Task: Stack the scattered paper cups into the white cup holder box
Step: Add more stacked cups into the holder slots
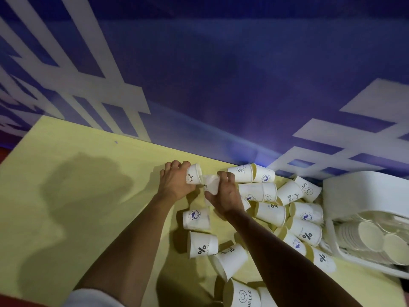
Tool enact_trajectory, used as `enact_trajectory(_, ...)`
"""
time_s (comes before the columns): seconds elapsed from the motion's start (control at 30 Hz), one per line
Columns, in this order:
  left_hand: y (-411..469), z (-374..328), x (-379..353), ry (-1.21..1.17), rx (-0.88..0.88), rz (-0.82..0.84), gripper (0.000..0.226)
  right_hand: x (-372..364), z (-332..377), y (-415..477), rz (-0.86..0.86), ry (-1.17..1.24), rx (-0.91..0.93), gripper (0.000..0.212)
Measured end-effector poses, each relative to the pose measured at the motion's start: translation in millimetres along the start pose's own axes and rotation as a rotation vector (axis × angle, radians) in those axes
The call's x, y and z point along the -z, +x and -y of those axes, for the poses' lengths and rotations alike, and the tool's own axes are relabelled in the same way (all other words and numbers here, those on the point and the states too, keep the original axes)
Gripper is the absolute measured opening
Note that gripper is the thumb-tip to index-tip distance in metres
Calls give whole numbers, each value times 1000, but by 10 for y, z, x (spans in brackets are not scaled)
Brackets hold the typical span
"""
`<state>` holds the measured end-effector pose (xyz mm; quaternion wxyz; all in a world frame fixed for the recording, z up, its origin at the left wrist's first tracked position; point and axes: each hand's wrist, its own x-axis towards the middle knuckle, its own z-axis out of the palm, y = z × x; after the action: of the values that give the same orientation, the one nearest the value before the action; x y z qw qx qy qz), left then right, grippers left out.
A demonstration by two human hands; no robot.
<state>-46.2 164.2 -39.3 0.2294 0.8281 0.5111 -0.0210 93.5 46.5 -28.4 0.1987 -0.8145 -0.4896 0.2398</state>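
Observation:
My left hand [176, 182] grips a white paper cup with a bear print [194, 176], held on its side above the yellow table [88, 196]. My right hand [225, 196] grips a second white cup [210, 183], blurred, whose end meets the mouth of the left one. Several printed paper cups [270, 212] lie scattered on their sides to the right and in front of my hands. The white cup holder box [363, 191] stands at the right edge, with rows of stacked cups [376, 238] inside it.
A blue wall with white bars [221, 74] runs along the table's far edge. The left half of the table carries only my shadow [88, 189]. More cups [241, 295] lie near the front edge between my forearms.

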Motion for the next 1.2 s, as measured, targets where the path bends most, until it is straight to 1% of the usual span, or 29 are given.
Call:
enact_trajectory(0.1,-147,-110,120,-76,-18,-39,71,246,15,-102,-43,0,33,69)
enact_trajectory(0.17,-265,-203,173,-147,-30,-39,72,402,-8,-215,-66,4,12,70)
enact_trajectory(0.23,-393,-318,173,-231,-45,-27,70,540,-77,-374,-107,59,-42,72)
enact_trajectory(0.37,-671,-636,113,-369,-82,8,65,771,-305,-766,-206,124,-89,74)
enact_trajectory(0.5,-906,-972,51,-441,-126,41,58,970,-560,-1086,-296,166,-107,77)
enact_trajectory(0.6,-1087,-1256,-10,-482,-150,41,60,1171,-789,-1312,-332,236,-108,74)
enact_trajectory(0.73,-1346,-1692,-128,-523,-157,41,65,1397,-1193,-1555,-342,242,-111,81)
enact_trajectory(0.87,-1656,-2171,-350,-555,-100,21,62,1644,-1619,-1822,-335,297,-86,87)
enact_trajectory(0.97,-1891,-2536,-545,-575,-94,23,66,1843,-1961,-2028,-326,337,-42,95)
enact_trajectory(1.07,-2097,-2869,-735,-595,-98,22,61,2020,-2274,-2211,-303,339,-56,100)
enact_trajectory(1.13,-2190,-3079,-797,-594,-111,36,61,2141,-2429,-2302,-310,352,-81,97)
enact_trajectory(1.2,-2223,-3269,-838,-602,-133,58,65,2257,-2577,-2372,-330,372,-89,86)
